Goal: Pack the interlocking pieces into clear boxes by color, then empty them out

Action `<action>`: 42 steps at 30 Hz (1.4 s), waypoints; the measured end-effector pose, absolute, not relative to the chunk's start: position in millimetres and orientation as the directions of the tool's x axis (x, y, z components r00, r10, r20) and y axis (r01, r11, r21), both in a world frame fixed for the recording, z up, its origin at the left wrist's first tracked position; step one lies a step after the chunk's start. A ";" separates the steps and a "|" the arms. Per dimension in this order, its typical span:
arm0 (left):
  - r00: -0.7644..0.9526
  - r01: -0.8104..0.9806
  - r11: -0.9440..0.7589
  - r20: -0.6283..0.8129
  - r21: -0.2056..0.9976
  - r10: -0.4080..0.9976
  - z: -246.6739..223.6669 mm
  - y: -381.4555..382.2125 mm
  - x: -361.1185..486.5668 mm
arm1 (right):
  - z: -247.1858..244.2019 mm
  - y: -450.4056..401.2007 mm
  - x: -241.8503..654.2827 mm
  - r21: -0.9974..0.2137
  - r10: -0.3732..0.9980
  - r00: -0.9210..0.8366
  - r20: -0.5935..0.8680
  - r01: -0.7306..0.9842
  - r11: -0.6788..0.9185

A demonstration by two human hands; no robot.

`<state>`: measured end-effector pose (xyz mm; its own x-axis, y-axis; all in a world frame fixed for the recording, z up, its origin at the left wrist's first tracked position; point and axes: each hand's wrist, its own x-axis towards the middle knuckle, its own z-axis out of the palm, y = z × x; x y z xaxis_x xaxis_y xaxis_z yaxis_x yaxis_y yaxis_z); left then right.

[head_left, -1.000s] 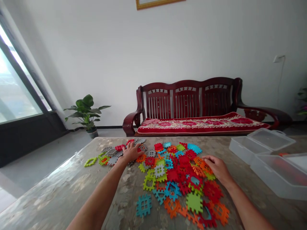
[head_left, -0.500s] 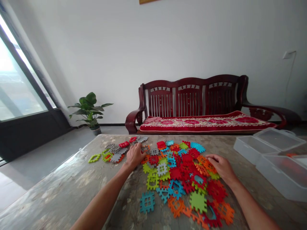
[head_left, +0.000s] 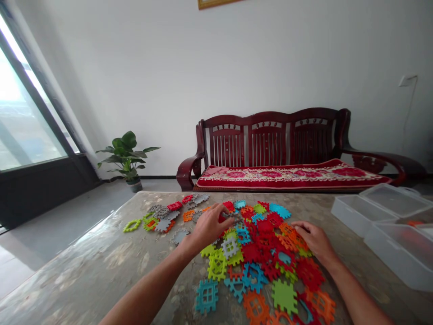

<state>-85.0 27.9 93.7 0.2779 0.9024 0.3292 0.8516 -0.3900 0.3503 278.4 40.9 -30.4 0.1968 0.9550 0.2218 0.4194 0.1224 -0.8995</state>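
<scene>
A heap of toothed, flat plastic building pieces in red, orange, green, blue and grey covers the middle of the table. My left hand is over the heap's far left side, its fingers closed on a grey building piece that they partly hide. At the heap's right edge my right hand rests with loosely bent fingers, thumb and forefinger apart, against orange pieces. A smaller group of mostly grey pieces lies to the left.
Clear plastic boxes with lids stand at the table's right, something red and orange inside one. A patterned cover lies on the table. Behind it are a dark wooden bench with a red cushion and a potted plant.
My left hand has moved right, from the gap between groups onto the heap. A grey piece now shows near its wrist, left of the heap. My right hand has barely moved.
</scene>
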 end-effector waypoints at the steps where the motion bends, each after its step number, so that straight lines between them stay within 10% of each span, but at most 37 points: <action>1: 0.323 0.820 -0.430 0.314 0.379 0.893 96.7 29.0 -82.8 | -30.0 40.7 278.4 -0.899 0.954 0.198 0.223 0.421 0.123; 16: -0.105 0.986 0.099 0.032 0.136 0.994 51.0 165.3 -156.1 | -23.9 38.6 272.6 -0.888 0.944 0.222 0.245 0.443 0.126; 42: 0.061 0.978 -0.094 0.173 0.188 0.983 38.8 97.7 -115.2 | -24.9 40.4 273.0 -0.877 0.938 0.224 0.265 0.460 0.138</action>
